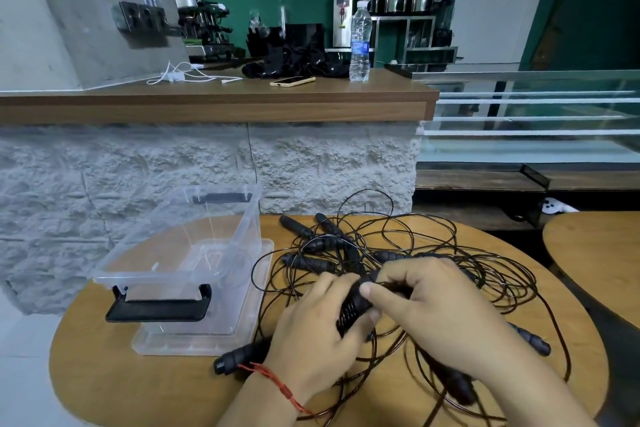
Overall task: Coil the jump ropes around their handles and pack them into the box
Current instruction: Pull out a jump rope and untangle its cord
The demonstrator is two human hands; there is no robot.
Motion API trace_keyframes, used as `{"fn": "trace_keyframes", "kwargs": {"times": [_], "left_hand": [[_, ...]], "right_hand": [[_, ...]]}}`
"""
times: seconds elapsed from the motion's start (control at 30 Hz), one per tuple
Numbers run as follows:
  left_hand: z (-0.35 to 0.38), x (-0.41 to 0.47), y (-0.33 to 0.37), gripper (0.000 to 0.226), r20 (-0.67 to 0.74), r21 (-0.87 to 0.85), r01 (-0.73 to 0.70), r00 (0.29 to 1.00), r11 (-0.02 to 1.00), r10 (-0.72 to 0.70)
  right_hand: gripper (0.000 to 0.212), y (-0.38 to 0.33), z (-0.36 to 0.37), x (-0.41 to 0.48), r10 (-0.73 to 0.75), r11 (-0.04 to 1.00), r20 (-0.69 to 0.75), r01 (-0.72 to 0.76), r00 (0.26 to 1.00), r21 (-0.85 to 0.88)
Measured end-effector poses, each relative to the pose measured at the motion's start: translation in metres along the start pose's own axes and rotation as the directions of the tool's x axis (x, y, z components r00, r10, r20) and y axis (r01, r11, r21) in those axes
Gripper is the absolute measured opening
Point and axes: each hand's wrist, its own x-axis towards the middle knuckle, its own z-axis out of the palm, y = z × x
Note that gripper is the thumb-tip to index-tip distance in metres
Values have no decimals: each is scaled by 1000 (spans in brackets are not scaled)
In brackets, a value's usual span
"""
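1. Left forearm is entering at the bottom edge, nearest the camera, with a red string bracelet [277,383] around the wrist. Left hand [313,329] is lying palm down, fingers curling around the lower end of a pair of black handles [353,305].
2. Right hand [436,305] is reaching in from the lower right, knuckles up. Its thumb and forefinger are pinching narrowly at the upper part of the same handles, where thin black cord is lying in turns around them.
3. Both hands are thus closing on the handle bundle, holding it tilted above the table [156,392], just over the rope heap.
4. Loose jump ropes [433,253] are sprawling in a tangle of black loops across the middle and right of the round wooden table. Several other black handles are lying among them: a group behind the hands, one near the left wrist [239,355], one at the right [530,338].
5. Clear plastic box [180,253] with black latch handles is standing open to the left of the ropes, sitting on its clear lid [204,343]. Nothing is showing inside it.
6. Behind, a wooden counter is carrying a water bottle [360,42] and a phone [292,81].
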Motion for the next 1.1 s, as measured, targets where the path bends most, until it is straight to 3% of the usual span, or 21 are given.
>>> {"fn": "trace_keyframes", "kwargs": {"times": [0.13,0.37,0.57,0.73,0.83,0.97,1.1], "left_hand": [[-6,-4,-1,42,101,1,-148,984,989,147],[-4,-11,-3,32,68,-48,-333,939,942,336],[5,-14,-4,33,60,-419,-206,965,884,253],[6,-15,-2,27,62,-501,-172,970,848,233],[7,-14,0,34,66,-662,-67,987,747,147],[2,-12,8,40,109,-865,71,993,497,49],[1,-8,11,47,138,-909,97,988,405,72]], "right_hand": [[21,16,-12,17,-38,996,40,41,998,-82],[29,35,-10,29,-44,994,372,3,927,110],[31,50,-1,28,-98,968,412,-8,906,249],[34,53,0,29,-73,959,412,-50,908,280],[42,50,5,26,-60,958,377,-52,924,280],[66,50,17,32,-100,950,254,17,962,311],[45,45,29,38,-76,937,285,-28,956,347]]}}
